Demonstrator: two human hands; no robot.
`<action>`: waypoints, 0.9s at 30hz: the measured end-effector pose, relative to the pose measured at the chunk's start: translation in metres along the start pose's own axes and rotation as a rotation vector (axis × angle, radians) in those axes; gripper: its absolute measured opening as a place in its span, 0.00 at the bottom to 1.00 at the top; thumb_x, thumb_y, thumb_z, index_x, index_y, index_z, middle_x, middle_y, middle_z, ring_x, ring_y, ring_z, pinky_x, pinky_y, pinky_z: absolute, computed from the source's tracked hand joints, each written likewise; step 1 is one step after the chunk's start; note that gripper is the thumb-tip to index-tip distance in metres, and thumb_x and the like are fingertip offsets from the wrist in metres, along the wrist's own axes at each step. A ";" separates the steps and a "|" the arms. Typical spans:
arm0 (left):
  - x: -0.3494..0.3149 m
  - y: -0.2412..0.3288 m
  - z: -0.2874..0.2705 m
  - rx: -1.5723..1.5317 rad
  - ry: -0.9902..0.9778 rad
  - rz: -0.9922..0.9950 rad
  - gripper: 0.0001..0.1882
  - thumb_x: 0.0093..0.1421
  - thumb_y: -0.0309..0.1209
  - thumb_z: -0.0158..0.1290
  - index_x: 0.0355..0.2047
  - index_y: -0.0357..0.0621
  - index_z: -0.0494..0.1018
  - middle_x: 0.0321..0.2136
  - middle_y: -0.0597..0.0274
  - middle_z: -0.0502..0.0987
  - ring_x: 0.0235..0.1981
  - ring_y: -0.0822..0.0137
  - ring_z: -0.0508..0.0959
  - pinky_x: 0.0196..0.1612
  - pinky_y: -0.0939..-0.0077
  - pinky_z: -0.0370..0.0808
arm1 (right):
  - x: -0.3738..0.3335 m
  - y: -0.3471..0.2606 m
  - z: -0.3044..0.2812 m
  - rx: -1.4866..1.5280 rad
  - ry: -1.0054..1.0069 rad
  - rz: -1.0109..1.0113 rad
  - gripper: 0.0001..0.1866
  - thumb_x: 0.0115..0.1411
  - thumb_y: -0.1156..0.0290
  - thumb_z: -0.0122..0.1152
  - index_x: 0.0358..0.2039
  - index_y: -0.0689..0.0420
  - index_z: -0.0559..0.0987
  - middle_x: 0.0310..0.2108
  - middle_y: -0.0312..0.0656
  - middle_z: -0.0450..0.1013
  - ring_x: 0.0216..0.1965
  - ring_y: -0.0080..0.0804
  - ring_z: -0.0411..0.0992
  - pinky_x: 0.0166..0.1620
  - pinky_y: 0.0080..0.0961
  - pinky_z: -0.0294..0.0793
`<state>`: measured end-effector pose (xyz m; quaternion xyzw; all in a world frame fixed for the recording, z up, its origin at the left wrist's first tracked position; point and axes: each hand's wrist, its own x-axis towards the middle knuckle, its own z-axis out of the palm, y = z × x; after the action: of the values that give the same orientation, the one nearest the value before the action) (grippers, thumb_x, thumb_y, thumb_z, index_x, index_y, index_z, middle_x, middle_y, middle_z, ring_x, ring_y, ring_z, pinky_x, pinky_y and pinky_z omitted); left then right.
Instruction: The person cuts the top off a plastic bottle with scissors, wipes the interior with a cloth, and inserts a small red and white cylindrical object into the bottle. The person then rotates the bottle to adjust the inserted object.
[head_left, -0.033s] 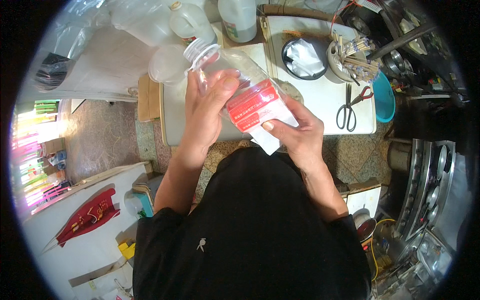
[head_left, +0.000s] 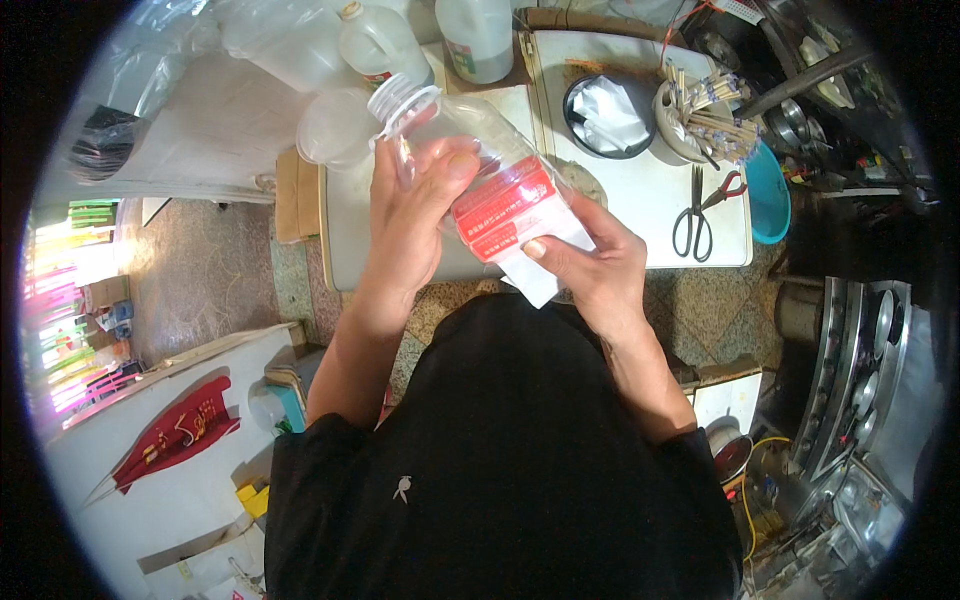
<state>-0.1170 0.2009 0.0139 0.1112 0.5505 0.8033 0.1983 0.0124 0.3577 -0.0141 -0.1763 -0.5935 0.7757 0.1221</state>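
A clear plastic bottle is tilted in front of me above the table's near edge, its uncapped mouth pointing up and left. My left hand is closed round the bottle near its neck, with some fingers visible through the plastic. A red and white label covers the lower part of the bottle. At the bottle's bottom end my right hand grips it, thumb pressed on the label's white part. A white corner of the label sticks out past the bottle; whether it is peeled I cannot tell.
On the white table are black-handled scissors, red-handled pliers, a black bowl with white paper, and a container of wrapped chopsticks. Large plastic jugs stand behind. A blue-green bin is at the right.
The bottle and its label have shifted very slightly upward in my hands. Both hands keep their hold.
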 end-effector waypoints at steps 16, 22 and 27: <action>-0.015 -0.021 0.014 -0.085 0.033 0.039 0.34 0.68 0.31 0.61 0.68 0.41 0.56 0.52 0.47 0.76 0.52 0.63 0.79 0.57 0.65 0.77 | -0.003 0.011 0.009 0.263 0.163 0.023 0.16 0.62 0.74 0.76 0.49 0.64 0.85 0.39 0.37 0.83 0.37 0.18 0.78 0.41 0.18 0.79; -0.015 -0.030 0.015 -0.083 0.074 0.127 0.27 0.74 0.37 0.54 0.68 0.43 0.59 0.54 0.51 0.77 0.54 0.61 0.80 0.59 0.61 0.79 | -0.007 0.023 0.009 0.304 0.188 0.062 0.12 0.63 0.74 0.75 0.45 0.64 0.86 0.33 0.35 0.83 0.30 0.16 0.75 0.33 0.17 0.75; -0.013 -0.034 0.009 -0.074 0.127 0.093 0.25 0.75 0.38 0.53 0.65 0.42 0.62 0.54 0.52 0.77 0.53 0.61 0.81 0.57 0.60 0.81 | -0.013 0.012 0.008 0.415 0.161 0.155 0.13 0.62 0.76 0.74 0.46 0.66 0.85 0.35 0.39 0.83 0.32 0.20 0.78 0.35 0.19 0.77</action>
<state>-0.0953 0.2134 -0.0141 0.0783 0.5261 0.8369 0.1294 0.0214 0.3427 -0.0217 -0.2538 -0.3946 0.8715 0.1427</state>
